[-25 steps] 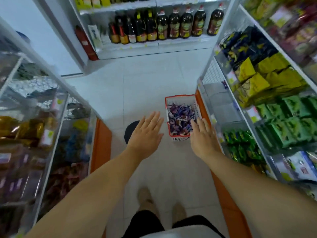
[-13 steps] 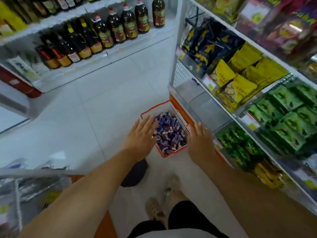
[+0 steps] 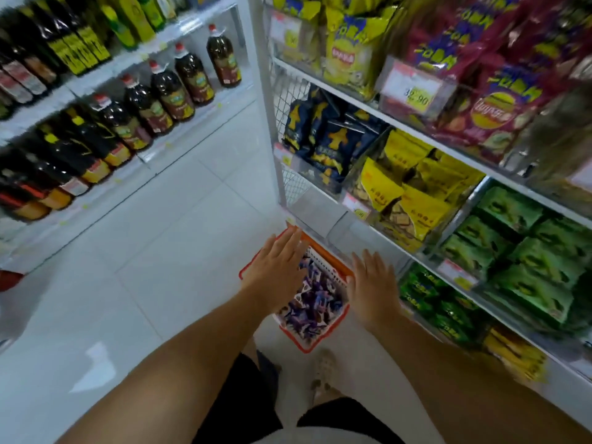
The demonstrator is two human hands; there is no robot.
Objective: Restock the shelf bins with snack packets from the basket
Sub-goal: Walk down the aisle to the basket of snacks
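Note:
A red and white basket (image 3: 323,339) stands on the floor beside the right-hand shelf, filled with small purple snack packets (image 3: 315,304). My left hand (image 3: 278,271) hovers flat over the basket's left side, fingers straight and together, holding nothing. Just right of the basket, near its right rim, my right hand (image 3: 373,288) is spread open and empty. On the right, the shelf bins (image 3: 352,232) hold dark blue, yellow and green packets; the bin nearest the basket looks clear-walled with nothing visible inside.
Oil bottles (image 3: 166,91) line white shelves at the far left and back. Large crisp bags (image 3: 349,43) fill the upper right shelf. White tiled floor (image 3: 153,251) lies open to the left of the basket. My feet stand just behind the basket.
The view has swung right and closer to the shelf. Both hands have moved nearer the basket, the left now over its packets, the right beside its right rim.

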